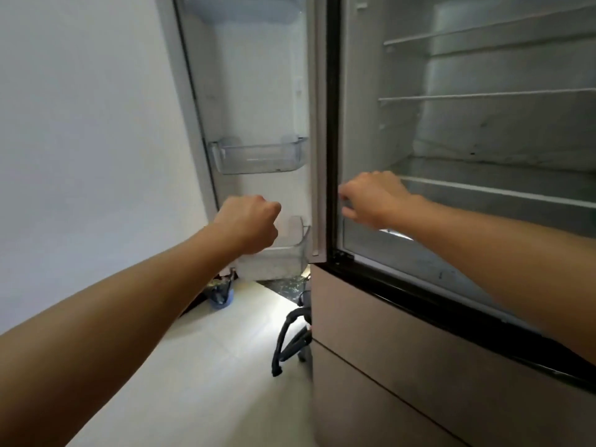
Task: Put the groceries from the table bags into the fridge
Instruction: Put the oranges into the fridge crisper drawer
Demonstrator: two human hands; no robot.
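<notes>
We look down into the open white-lined fridge. Its left door is swung wide, nearly against the plain white wall. No groceries or table bags are in view.

Our left hand is curled into a loose fist in front of the lower part of the door; it holds nothing we can see. Behind it sits the lower clear plastic door bin, partly hidden by the fist. Whether the knuckles touch the bin we cannot tell. Above hangs the upper clear plastic door bin.

Our right hand reaches to the front left edge of the compartment, fingers bent downward next to the black door gasket frame. It grips nothing visible; contact with the frame is unclear.

Inside are white-edged glass shelves, the lowest one just behind the right hand. All shelves in view are bare, and the back wall shows dark specks.

Below the compartment are beige drawer fronts. On the pale tiled floor, a black looped cable or hose lies by the fridge's corner. A small blue container with dark stuff in it stands near the wall under the door. A dark speckled strip runs behind it.

Frame is soft; no brand, label or writing is readable.
</notes>
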